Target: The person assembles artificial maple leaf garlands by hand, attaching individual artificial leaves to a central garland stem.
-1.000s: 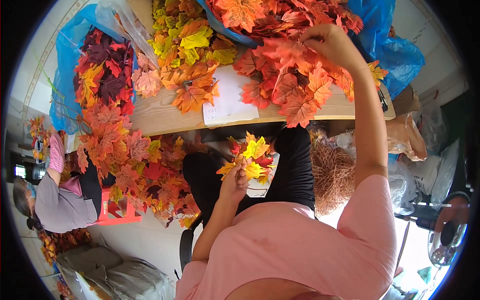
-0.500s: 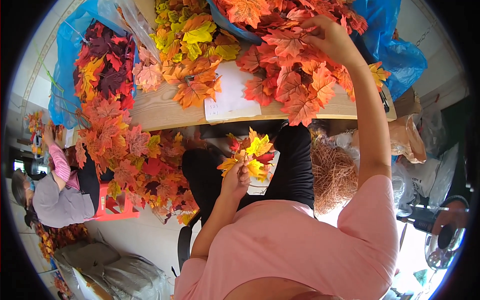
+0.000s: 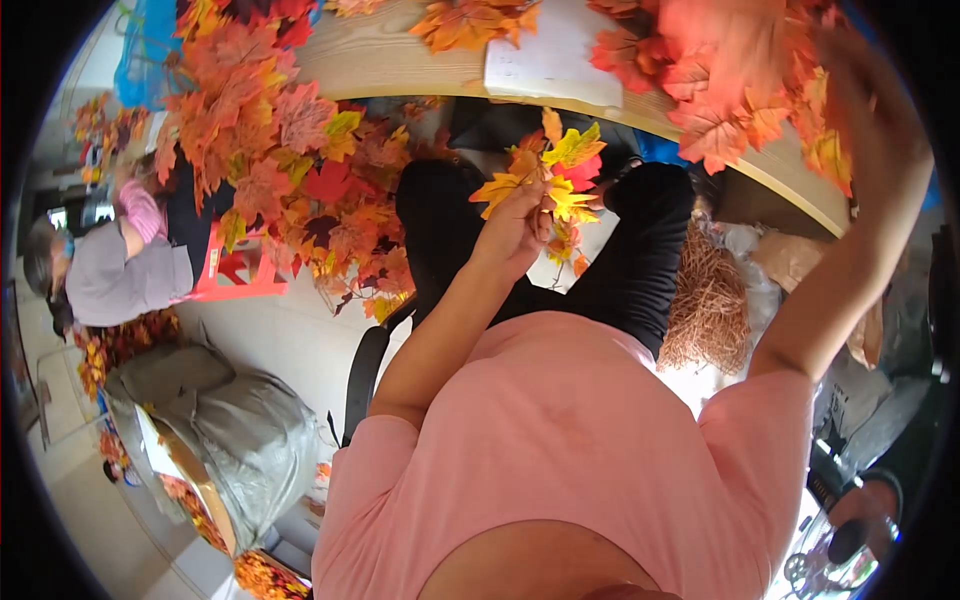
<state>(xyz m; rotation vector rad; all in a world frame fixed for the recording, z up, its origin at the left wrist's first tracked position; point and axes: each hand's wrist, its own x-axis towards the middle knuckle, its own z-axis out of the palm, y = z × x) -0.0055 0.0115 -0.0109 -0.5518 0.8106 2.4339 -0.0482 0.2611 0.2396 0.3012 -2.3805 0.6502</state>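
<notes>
Left hand [image 3: 512, 228] holds leaf sprig [image 3: 548, 175] below worktop [image 3: 400, 55] edge.
Fingers clenched on stem, leaves pointing up toward worktop; right hand [image 3: 860, 85] blurred among red leaves [image 3: 720, 90], grip unclear.

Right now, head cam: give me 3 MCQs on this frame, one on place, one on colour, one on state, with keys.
1. Where is the leaf bunch that the left hand holds?
A. Above the lap, below the table edge
B. On the floor
C. Inside the grey bag

2. What colour is the person's shirt?
A. Green
B. Pink
C. White

3. How is the right hand?
A. Resting on the lap
B. Hanging at the side
C. Raised among the leaves on the wooden table

Key: 1 A, the bunch shows against the dark trousers; 2 B, pink cloth fills the lower frame; 3 C, the arm reaches up, the hand blurred.
</notes>
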